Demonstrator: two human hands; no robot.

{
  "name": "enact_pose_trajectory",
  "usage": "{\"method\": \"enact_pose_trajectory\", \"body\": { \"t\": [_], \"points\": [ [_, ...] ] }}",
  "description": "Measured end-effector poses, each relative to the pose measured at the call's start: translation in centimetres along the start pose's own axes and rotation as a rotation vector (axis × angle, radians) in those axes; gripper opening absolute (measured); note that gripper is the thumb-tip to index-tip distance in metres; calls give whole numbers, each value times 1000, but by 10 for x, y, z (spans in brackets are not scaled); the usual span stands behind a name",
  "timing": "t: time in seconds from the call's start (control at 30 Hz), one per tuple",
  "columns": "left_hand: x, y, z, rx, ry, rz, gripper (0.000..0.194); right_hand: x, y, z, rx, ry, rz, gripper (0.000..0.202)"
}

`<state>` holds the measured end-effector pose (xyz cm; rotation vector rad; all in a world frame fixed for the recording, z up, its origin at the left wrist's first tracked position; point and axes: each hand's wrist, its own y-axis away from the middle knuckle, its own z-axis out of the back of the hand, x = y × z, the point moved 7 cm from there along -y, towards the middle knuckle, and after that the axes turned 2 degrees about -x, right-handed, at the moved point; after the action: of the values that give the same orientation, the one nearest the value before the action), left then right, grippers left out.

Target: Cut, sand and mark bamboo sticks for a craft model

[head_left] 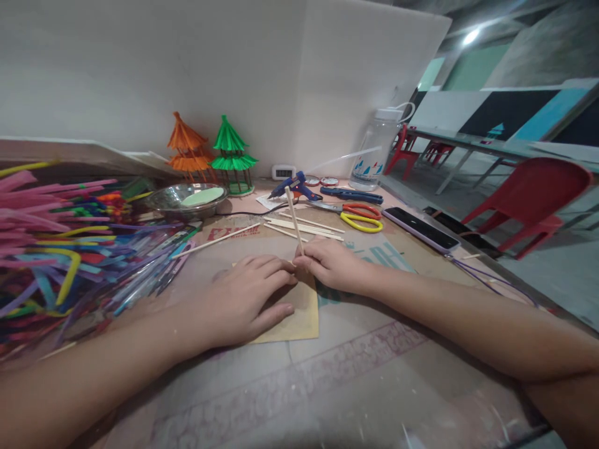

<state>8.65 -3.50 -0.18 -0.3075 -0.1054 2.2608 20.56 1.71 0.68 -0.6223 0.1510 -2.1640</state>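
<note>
My right hand (333,264) pinches a thin wooden stick (294,218) near its lower end, so the stick stands up, leaning slightly left. Under both hands lies a yellowish square sheet (292,324), partly covered. My left hand (256,294) rests on this sheet, thumb apart from the outstretched fingers. Its fingertips come close to the foot of the stick; whether they touch it I cannot tell. Just beyond the hands, several loose wooden sticks (306,227) lie in a heap, and a single longer stick (216,241) lies to their left.
At the back stand an orange pagoda model (188,149), a green one (233,156), a metal bowl (161,201), a glue gun (294,186) and a water bottle (372,149). Scissors (362,218) and a phone (421,229) lie right. Colourful pipe cleaners (51,237) fill the left.
</note>
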Motion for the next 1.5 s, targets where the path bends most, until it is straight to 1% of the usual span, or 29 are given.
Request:
{"method": "enact_pose_trajectory", "body": {
  "t": [0.07, 0.13, 0.27, 0.33, 0.43, 0.53, 0.67, 0.77, 0.87, 0.93, 1.0, 1.03, 1.1, 1.17, 1.2, 1.3, 1.33, 1.4, 1.47, 1.5],
  "points": [
    [0, 0, 0, 2, 5, 0, 37, 2, 1, -3, 40, -115, -9, 28],
    [0, 0, 0, -6, 12, -2, 36, -3, 0, -4, 48, -353, -85, 29],
    [-1, 0, 0, -13, 24, -9, 38, -32, -3, -5, -77, -945, -366, 33],
    [0, 0, 0, -9, 24, -6, 38, -41, -5, -8, -99, -1161, -442, 31],
    [0, 0, 0, -11, 21, -5, 39, -47, -7, -9, -110, -1316, -497, 29],
    [0, 0, 1, -19, 30, -2, 38, -47, -6, -8, -121, -1338, -524, 31],
    [0, 1, 1, -28, 37, -2, 38, -45, -5, -8, -105, -1309, -528, 28],
    [1, 1, 0, -24, 29, -4, 39, -46, -6, -8, -111, -1288, -495, 27],
    [2, 1, -1, -16, 31, 2, 39, -45, -6, -10, -88, -1265, -463, 26],
    [2, 1, 0, -16, 40, 6, 40, -43, -6, -9, -95, -1212, -429, 25],
    [0, 2, 2, -21, 62, 8, 39, -42, -5, -1, -142, -1065, -381, 28],
    [0, 2, 4, -28, 84, 10, 39, -40, -5, 5, -167, -937, -346, 31],
    [2, 2, 11, -64, 131, 26, 35, -37, -4, 18, -197, -602, -277, 37],
    [11, 2, 21, -124, 119, 79, 31, -37, -5, 28, -195, -246, -245, 36],
    [19, 2, 27, -154, 71, 121, 31, -39, -5, 31, -183, -91, -251, 33],
    [48, 5, 43, -207, -193, 237, 31, -54, -4, 35, -135, 256, -316, 24],
    [58, 6, 47, -212, -285, 257, 31, -58, -4, 35, -127, 321, -320, 24],
    [77, 10, 52, -195, -416, 290, 30, -62, -5, 37, -151, 362, -279, 31],
    [89, 13, 54, -175, -474, 318, 33, -59, -7, 42, -226, 294, -218, 32],
    [91, 13, 54, -169, -475, 325, 35, -58, -7, 47, -280, 216, -213, 25]
  ]
}}
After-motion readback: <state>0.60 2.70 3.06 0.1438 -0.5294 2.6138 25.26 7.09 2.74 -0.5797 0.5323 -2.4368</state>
